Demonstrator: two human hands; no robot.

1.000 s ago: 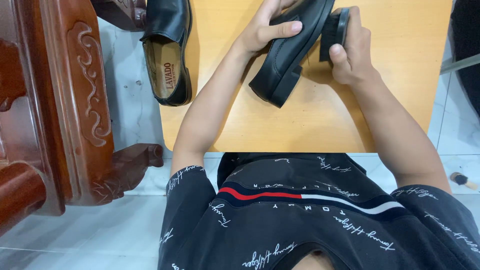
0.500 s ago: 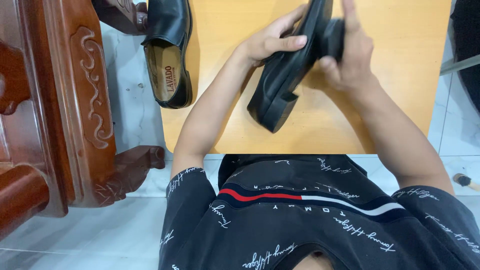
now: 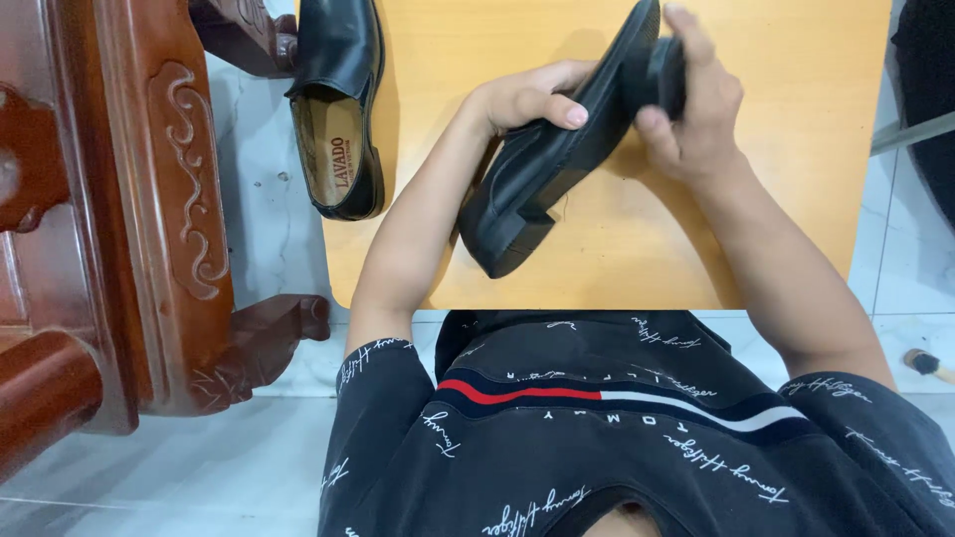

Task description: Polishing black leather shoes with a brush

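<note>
**Black shoe held above the wooden board**

Black shoe [image 3: 542, 164] tilts heel-down over the wooden board [image 3: 796, 199]; left hand [image 3: 527, 94] grips its side, fingers wrapped; right hand [image 3: 701, 104] presses a dark brush [image 3: 665, 75] against the sole; second shoe [image 3: 338, 109] lies apart.

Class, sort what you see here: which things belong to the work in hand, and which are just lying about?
In hand:
- left hand gripping the black shoe
- right hand pressing a dark object against it, kind unclear
- wooden board beneath

Lying about:
- second black shoe, at the board's edge
- carved wooden furniture
- brush handle on the floor
</note>
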